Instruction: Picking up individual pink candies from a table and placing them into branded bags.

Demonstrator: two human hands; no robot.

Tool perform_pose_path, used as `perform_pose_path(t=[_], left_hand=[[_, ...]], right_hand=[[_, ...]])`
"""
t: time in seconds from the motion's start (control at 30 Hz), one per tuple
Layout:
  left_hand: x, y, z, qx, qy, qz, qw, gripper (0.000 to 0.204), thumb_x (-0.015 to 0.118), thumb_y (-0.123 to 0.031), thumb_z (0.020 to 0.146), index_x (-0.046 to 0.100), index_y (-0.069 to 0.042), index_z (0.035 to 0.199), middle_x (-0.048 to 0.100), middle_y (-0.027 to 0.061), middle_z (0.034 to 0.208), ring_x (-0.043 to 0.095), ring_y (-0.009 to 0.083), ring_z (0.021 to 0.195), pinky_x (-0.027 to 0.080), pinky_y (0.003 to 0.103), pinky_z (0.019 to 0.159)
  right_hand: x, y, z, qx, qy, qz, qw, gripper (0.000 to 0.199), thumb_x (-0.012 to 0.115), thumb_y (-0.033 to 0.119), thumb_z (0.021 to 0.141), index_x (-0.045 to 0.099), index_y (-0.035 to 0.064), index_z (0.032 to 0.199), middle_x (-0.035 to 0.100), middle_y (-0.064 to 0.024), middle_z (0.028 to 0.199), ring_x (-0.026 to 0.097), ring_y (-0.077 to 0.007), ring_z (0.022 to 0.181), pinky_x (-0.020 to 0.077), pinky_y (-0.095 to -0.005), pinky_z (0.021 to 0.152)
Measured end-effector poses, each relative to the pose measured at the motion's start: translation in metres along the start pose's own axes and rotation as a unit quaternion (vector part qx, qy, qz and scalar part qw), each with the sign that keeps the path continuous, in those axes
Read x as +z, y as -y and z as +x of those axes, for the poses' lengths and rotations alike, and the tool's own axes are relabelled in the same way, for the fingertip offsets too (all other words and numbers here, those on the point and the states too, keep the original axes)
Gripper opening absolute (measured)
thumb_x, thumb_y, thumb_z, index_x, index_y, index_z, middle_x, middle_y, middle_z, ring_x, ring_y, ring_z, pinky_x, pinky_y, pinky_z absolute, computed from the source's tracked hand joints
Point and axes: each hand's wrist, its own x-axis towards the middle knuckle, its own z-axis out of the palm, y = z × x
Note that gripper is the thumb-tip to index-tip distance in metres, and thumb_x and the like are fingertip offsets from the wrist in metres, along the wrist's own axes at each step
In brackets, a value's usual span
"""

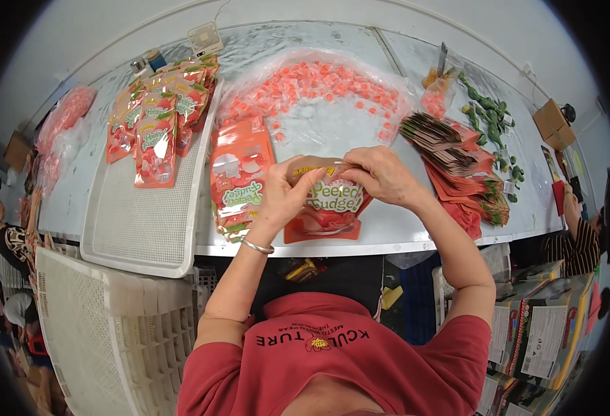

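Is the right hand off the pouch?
No, the right hand and the left hand both pinch the top of the pouch.

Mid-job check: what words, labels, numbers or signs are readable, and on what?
I can't copy wording, only locate it.
Held pouch: large green lettering, readable.
Pouches on white tray: similar green lettering, readable.
Red shirt: dark chest lettering, readable.
Carton label: fine print too small.

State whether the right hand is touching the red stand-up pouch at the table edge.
Touching. The head view shows the right hand gripping the red stand-up pouch at its upper right edge.
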Motion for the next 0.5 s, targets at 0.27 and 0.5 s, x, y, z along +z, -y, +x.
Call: perform_pose_path(t=[0.27,0.5], left_hand=[[0.002,-0.015,-0.001,-0.013,-0.073,0.003,0.997,0.013,0.061,-0.008,0.084,0.065,0.001,0.092,0.065,0.0031,0.075,0.055,0.0054,0.069,0.044,0.024,0.059],[-0.025,-0.01,-0.02,0.049,-0.134,0.105,0.984,0.014,0.059,-0.008,0.087,0.066,0.002,0.093,0.064,0.0007,0.076,0.054,0.0045,0.068,0.044,0.021,0.058]], right_hand=[[0.009,0.002,0.022,-0.067,-0.021,-0.028,0.997,0.015,0.064,0.017,0.077,0.063,0.0036,0.083,0.059,-0.0129,0.073,0.057,-0.033,0.068,0.0442,-0.0385,0.06],[0.003,0.024,0.024,-0.028,-0.029,-0.015,0.999,0.012,0.062,0.014,0.076,0.064,0.0025,0.079,0.058,-0.0149,0.069,0.058,-0.0332,0.067,0.0439,-0.0401,0.058]])
